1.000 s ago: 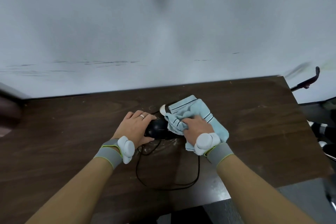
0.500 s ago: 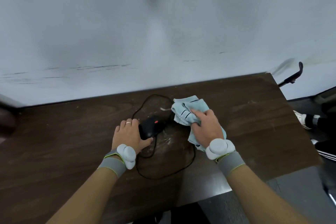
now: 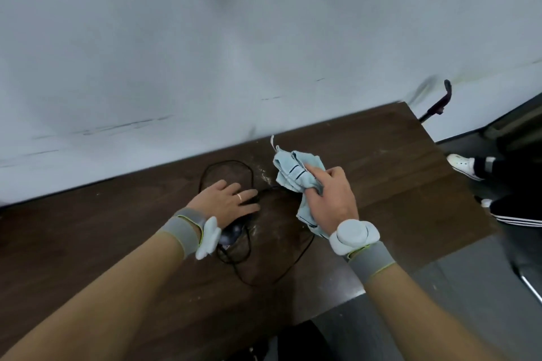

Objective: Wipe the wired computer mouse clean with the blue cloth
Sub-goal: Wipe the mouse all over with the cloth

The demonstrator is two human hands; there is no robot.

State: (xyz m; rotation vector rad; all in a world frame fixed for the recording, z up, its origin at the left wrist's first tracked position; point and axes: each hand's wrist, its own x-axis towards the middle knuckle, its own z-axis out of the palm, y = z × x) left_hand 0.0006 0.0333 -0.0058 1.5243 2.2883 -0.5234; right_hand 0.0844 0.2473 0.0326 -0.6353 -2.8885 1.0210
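Note:
The black wired mouse (image 3: 231, 236) lies on the dark wooden table (image 3: 102, 237), mostly hidden under my left hand (image 3: 227, 202). That hand lies flat over it with its fingers spread, and only the mouse's near end shows below the wrist. Its black cable (image 3: 264, 280) loops toward the wall and toward me. My right hand (image 3: 331, 199) grips the bunched light blue cloth (image 3: 294, 173), held to the right of the mouse and off it.
A white wall (image 3: 264, 53) runs along the table's far edge. White specks (image 3: 264, 176) dot the wood near the cloth. At the right, a person's leg with a white shoe (image 3: 466, 165) and a dark handle (image 3: 440, 102) stand beyond the table's corner.
My right hand has drawn the cloth off the mouse, up and to the right. My left hand has slid over the mouse and now covers it.

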